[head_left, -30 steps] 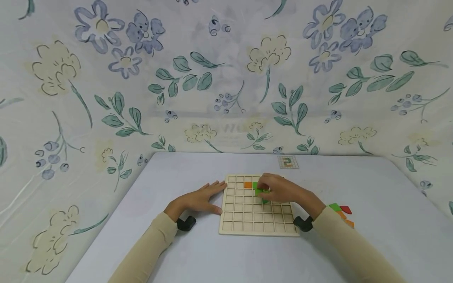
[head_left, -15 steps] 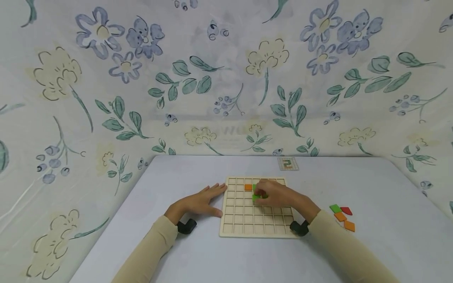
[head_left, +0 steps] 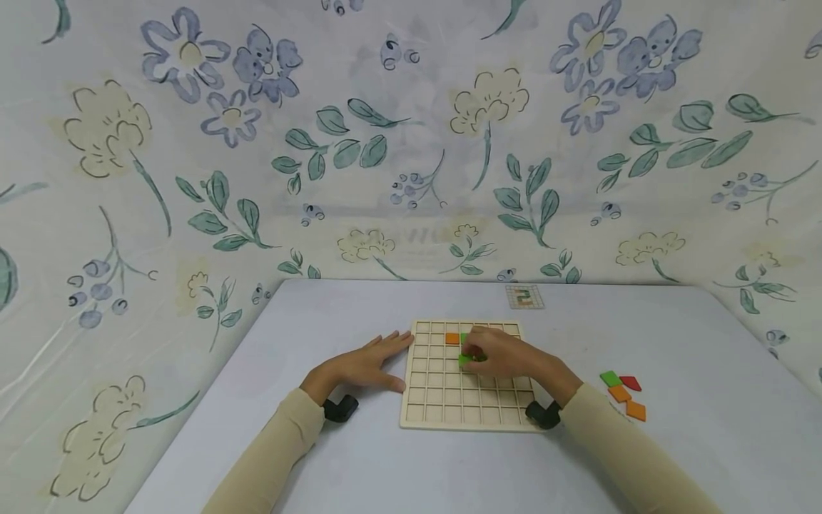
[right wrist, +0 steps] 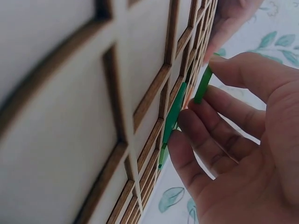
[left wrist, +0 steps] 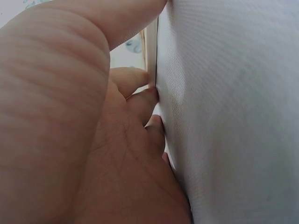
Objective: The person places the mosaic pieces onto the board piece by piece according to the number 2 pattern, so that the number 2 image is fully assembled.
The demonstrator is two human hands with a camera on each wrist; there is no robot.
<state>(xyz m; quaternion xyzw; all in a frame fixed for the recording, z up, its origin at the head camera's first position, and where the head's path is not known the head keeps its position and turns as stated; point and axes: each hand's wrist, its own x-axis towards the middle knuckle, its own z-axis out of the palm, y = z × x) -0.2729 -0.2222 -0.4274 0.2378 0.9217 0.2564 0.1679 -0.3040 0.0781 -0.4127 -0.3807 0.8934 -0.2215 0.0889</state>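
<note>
A light wooden grid board [head_left: 437, 396] lies on the table. My left hand [head_left: 359, 365] rests flat on the tabletop, with fingertips and thumb against the board's left edge. Over the upper middle of the board, my right hand [head_left: 504, 353] pinches a green tile [right wrist: 203, 84] between thumb and fingers. In the right wrist view that tile stands edge-on, just off the grid. A darker green tile [right wrist: 174, 112] lies on the board by the curled lower fingers. An orange tile [head_left: 452, 338] sits in an upper cell; the green tile [head_left: 464, 338] beside it is partly hidden by the hand.
Right of the board lies a loose group: a green tile [head_left: 611, 378], a red tile [head_left: 631, 384] and two orange tiles [head_left: 619, 393]. A small gridded pattern card [head_left: 524, 296] lies near the table's back edge. Floral cloth [head_left: 411, 143] hangs behind the table.
My right hand has shifted slightly left and nearer over the board with the green tile, then held almost still over the last half second. The left hand has stayed in place.
</note>
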